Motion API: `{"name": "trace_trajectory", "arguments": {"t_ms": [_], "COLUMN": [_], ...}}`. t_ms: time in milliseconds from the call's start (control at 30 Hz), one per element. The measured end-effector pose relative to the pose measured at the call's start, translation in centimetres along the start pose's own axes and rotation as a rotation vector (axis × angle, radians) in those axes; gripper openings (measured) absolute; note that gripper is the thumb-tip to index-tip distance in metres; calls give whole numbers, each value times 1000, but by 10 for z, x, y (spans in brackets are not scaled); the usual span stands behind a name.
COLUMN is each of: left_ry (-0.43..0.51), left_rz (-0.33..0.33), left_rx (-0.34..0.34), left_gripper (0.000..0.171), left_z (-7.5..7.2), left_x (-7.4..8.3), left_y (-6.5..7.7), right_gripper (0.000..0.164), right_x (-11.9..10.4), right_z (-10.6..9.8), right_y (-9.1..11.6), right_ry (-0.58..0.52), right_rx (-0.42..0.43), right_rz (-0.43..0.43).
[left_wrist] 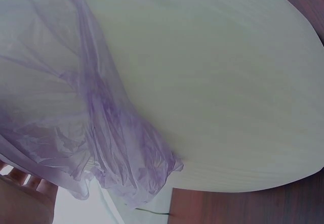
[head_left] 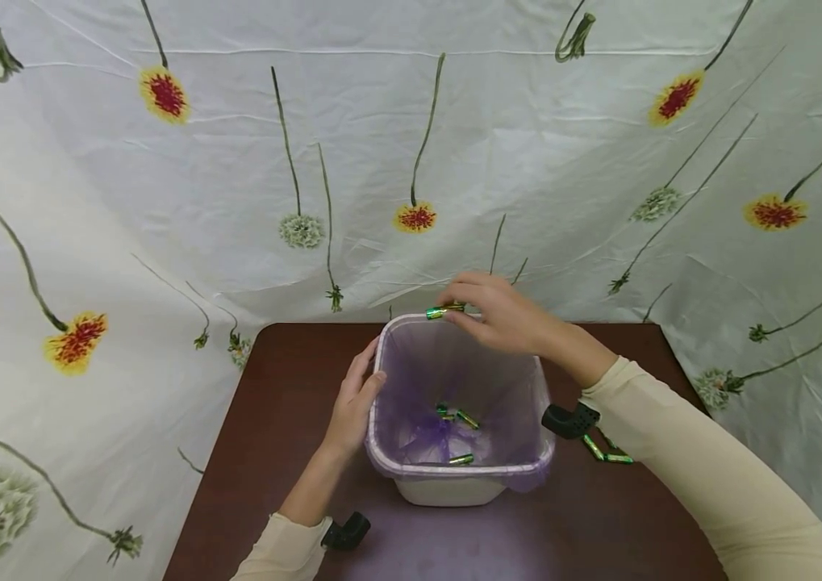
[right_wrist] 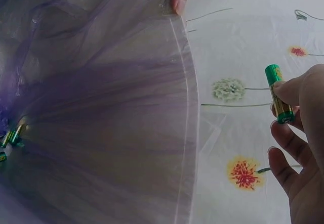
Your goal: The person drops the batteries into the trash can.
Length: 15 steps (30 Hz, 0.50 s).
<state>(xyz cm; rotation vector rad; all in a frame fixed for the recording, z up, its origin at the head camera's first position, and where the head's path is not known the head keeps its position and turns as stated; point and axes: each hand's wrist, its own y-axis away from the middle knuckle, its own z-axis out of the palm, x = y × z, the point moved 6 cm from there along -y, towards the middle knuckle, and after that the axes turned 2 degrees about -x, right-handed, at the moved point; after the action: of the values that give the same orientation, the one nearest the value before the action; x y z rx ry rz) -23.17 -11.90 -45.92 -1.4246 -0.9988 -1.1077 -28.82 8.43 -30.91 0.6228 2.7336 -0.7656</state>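
One loose fold of purple liner (head_left: 530, 478) is noted nearest, hanging over the near right corner of the white bin (head_left: 447, 492); slack there could be caught by the black wrist mount (head_left: 565, 422), close by the right rim, and the lining dragged askew. At least two loose batteries (head_left: 592, 447) are seen on the dark table (head_left: 287, 379), partly screened by the right sleeve (head_left: 701, 476); if brushed by it, they could be rolled away. Inside, several green-and-gold batteries (head_left: 467, 420) are scattered at the bottom; thin film might be torn by a hard drop. The left rim is gripped by the left hand (head_left: 352, 402), thumb over the edge; with that hold slackened, the bin could be shifted by a knock. Farther, by the far rim, one battery (head_left: 436, 313) is pinched between thumb and fingers of the right hand (head_left: 498, 313). Whether it is held over the opening cannot be told; if released beyond the rim, it would likely be lost toward the flowered cloth (head_left: 360, 145) behind.
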Motion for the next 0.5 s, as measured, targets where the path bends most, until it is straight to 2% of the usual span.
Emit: {"name": "trace_trajectory", "arguments": {"t_ms": [233,500], "left_ry": [-24,-29], "left_rz": [13,24], "left_rx": [-11,-5], "left_gripper": [55,56], "left_z": [0,-1], "left_x": [-1,0], "left_y": [0,1], "right_gripper": [19,22], "right_x": [-4,1], "right_z": [-1,-12], "right_y": [-9,3], "right_ry": [-26,-63], "right_rx": [18,64], "right_rz": [-20,1]}}
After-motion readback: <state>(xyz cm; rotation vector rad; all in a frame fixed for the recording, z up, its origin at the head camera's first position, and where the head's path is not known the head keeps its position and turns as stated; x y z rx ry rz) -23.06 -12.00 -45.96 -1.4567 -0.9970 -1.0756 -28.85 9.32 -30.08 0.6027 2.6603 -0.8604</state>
